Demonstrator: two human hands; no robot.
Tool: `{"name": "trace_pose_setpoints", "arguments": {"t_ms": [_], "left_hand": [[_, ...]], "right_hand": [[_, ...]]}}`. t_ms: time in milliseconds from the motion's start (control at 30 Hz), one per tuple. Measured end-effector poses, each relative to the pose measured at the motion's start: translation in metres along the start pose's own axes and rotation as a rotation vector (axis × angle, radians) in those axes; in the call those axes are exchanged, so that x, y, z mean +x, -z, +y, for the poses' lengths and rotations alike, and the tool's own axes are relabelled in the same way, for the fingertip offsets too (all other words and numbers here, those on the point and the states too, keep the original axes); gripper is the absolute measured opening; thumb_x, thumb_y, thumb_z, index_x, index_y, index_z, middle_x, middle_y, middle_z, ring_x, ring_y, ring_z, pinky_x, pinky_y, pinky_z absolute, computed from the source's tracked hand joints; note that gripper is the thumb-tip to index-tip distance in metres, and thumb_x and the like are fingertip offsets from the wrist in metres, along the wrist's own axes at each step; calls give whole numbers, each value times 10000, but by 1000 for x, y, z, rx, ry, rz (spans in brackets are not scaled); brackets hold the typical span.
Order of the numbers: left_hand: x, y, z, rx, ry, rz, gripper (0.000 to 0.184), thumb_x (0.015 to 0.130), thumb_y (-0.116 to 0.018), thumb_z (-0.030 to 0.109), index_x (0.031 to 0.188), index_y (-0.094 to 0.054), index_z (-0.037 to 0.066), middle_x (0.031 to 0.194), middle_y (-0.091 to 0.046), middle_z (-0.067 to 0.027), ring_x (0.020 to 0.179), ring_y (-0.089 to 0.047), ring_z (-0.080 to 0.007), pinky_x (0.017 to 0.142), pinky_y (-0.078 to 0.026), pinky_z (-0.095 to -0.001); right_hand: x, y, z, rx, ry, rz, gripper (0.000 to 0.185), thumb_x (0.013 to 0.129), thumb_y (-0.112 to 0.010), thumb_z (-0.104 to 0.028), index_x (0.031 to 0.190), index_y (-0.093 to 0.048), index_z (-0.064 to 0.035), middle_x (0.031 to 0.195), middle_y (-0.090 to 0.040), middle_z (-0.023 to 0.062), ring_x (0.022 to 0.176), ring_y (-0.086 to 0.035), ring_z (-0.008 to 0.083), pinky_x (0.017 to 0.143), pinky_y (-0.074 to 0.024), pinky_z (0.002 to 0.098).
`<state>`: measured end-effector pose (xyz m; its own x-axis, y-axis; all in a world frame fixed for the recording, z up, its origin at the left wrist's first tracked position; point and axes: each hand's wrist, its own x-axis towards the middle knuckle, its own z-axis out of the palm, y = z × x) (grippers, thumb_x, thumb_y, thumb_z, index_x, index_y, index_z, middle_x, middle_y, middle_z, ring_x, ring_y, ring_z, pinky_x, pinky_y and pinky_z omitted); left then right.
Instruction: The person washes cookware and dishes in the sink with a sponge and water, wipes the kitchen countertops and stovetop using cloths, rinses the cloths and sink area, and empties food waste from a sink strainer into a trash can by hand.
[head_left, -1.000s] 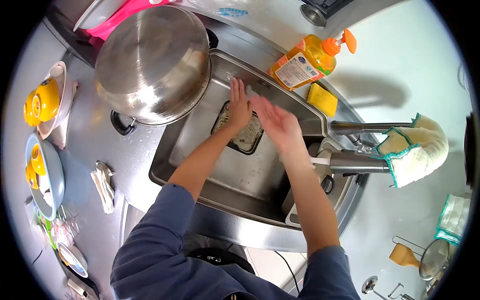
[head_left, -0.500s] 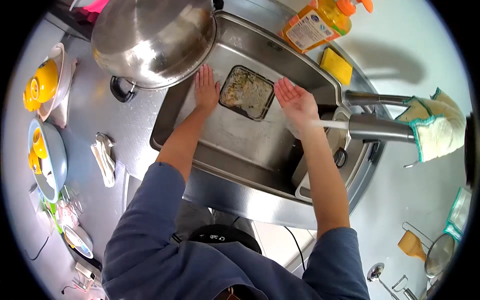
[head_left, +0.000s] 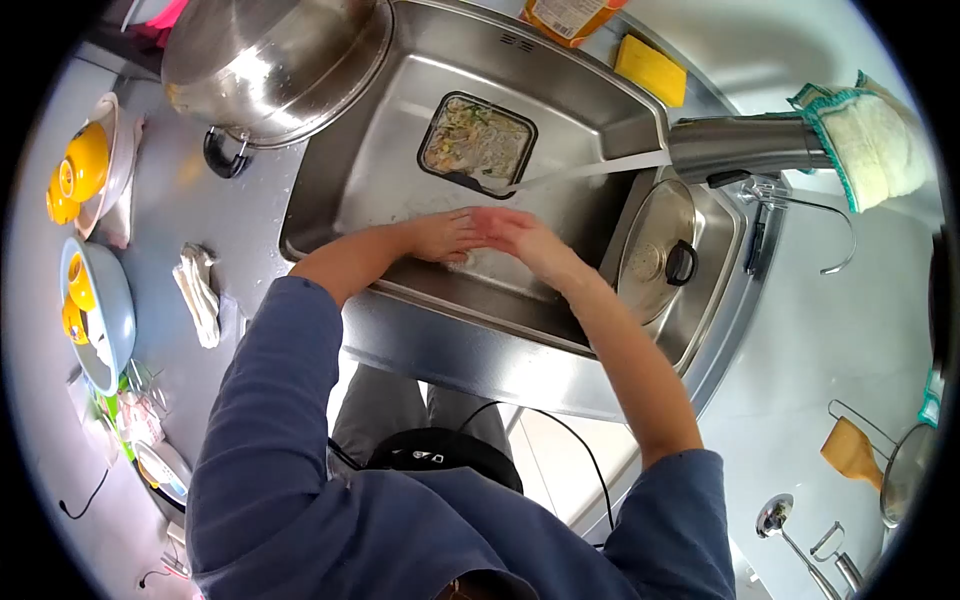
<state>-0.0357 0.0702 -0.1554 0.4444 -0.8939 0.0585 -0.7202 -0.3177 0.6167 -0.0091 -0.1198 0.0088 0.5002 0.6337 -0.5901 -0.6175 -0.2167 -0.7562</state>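
Observation:
My left hand point(head_left: 443, 236) reaches over the near part of the steel sink point(head_left: 375, 150), with its fingers stretched out. Against its fingertips lies my right hand point(head_left: 525, 243), its fingers extended and slightly blurred; the two overlap where they meet. Neither hand shows anything held. Beyond them, a square drain basket point(head_left: 478, 145) contains wet food scraps. A stream of water point(head_left: 590, 170) runs from the grey faucet point(head_left: 740, 147) towards the basket's near edge, passing beyond my hands.
A large steel pot point(head_left: 270, 70) overhangs the sink's left corner. A glass lid point(head_left: 655, 250) leans in the side basin. A yellow sponge point(head_left: 650, 70) and a soap bottle point(head_left: 570, 15) stand along the back rim. A cloth point(head_left: 198, 295) lies on the left counter.
My hands came from far apart on either side of the drain basket to meet nearer my body. Water no longer strikes my right wrist. The view has shifted, and the faucet head appears swung.

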Motion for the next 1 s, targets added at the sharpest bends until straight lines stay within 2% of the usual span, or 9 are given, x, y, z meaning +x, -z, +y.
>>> {"name": "trace_pose_setpoints", "arguments": {"t_ms": [167,267,367,567,633,767,900,933,1000], "left_hand": [[-12,26,-18,295,-244,-59,562,881,-502,297,1402,-337,168,1478,-264,-53,1372,-216,-276,1126,-121,-488],[-35,36,-15,472,77,-28,536,901,-484,302,1402,-338,180,1481,-254,-80,1381,-190,-294,1122,-130,-486],[-66,29,-23,381,723,340,525,905,-478,289,1397,-342,163,1479,-249,-115,1381,-179,-303,1124,-135,-463],[-72,19,-42,423,961,652,508,890,-492,203,1373,-366,107,1476,-243,-153,1376,-192,-326,1118,-178,-422],[-72,10,-40,-286,612,794,491,866,-485,119,1346,-393,81,1467,-262,-162,1360,-224,-350,1112,-209,-389],[-81,40,-4,-263,715,250,596,842,-597,218,1358,-352,52,1476,-191,-208,1367,-201,-349,1107,-216,-406],[-72,37,32,-177,1631,139,826,756,-630,435,1354,-298,-28,1428,-250,-260,1353,-185,-407,1098,-211,-485],[-72,37,22,-720,1978,342,921,727,-615,531,1381,-259,-10,1450,-206,-255,1361,-147,-420,1100,-164,-521],[-51,13,8,-450,2131,621,859,766,-588,489,1385,-257,-5,1452,-199,-261,1360,-146,-427,1093,-153,-540]], "right_hand": [[4,28,-20,822,51,315,365,978,-371,-211,1201,-471,62,1159,-550,180,1101,-523,280,1007,-408,364],[38,51,-25,1119,159,394,341,985,-343,-206,1150,-495,51,1031,-576,163,1004,-550,272,962,-435,350],[56,74,-4,1153,292,-83,320,986,-343,-201,1072,-540,36,932,-576,131,905,-567,248,895,-465,317],[43,-22,-35,118,4,-107,319,964,-404,-165,1175,-546,28,1129,-595,127,1002,-578,189,886,-465,292],[50,-57,-12,127,-41,-188,315,962,-405,-157,1194,-543,6,1143,-595,120,1037,-566,185,902,-456,292],[61,-68,37,57,141,-203,320,953,-415,-159,1228,-537,-48,1167,-591,108,1099,-538,177,945,-425,298],[21,-24,47,633,-21,292,331,955,-375,-162,1164,-514,53,1136,-580,172,1106,-540,249,993,-415,372],[14,-10,45,747,5,404,328,955,-361,-154,1138,-512,73,1127,-578,191,1105,-538,277,993,-421,386],[10,4,40,857,33,517,329,955,-346,-147,1111,-510,92,1118,-575,210,1105,-535,304,992,-426,400]]}}
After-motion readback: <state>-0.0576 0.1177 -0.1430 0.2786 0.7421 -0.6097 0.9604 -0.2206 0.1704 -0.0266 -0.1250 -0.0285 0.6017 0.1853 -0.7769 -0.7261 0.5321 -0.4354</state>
